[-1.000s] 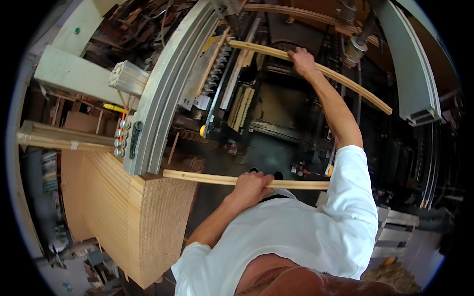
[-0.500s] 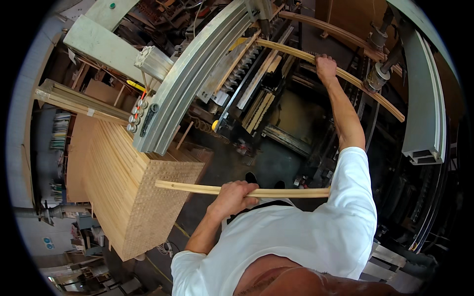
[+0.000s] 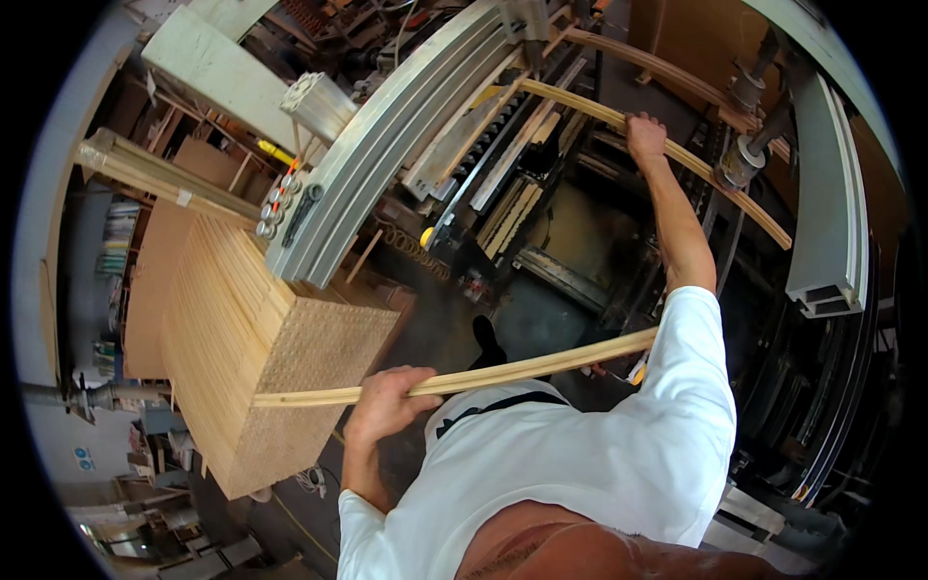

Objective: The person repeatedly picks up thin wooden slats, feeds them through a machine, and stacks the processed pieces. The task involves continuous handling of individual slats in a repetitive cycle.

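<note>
- Here's the left hand [image 3: 389, 404], fingers wrapped round the near strip [image 3: 527, 368], well toward its left end; most of the wood reaches away to the right.
- That near strip lies crosswise in front of the waist, its right side angled away from the body and disappearing behind the white sleeve [image 3: 691, 338], so its far tip can't be told.
- Its left tip shows against the end face of the wood stack [image 3: 324, 372]; touching or just in front, I can't say.
- Up top, the right hand [image 3: 646, 137] is at full reach, fingers curled over the far strip [image 3: 690, 163], nearer its left end than its right.
- The far strip slants from upper left to lower right across the machine frame [image 3: 565, 275]; the dark opening separates the two strips, well apart.
- Round the far strip it's tight: the silver beam [image 3: 382, 159] by its left end, the grey beam [image 3: 829, 208] close by its right, a metal cylinder [image 3: 739, 162] right alongside.
- Beyond that, another curved strip [image 3: 657, 61]; below, a yellow knob [image 3: 426, 237] and a dark shoe [image 3: 486, 338].
</note>
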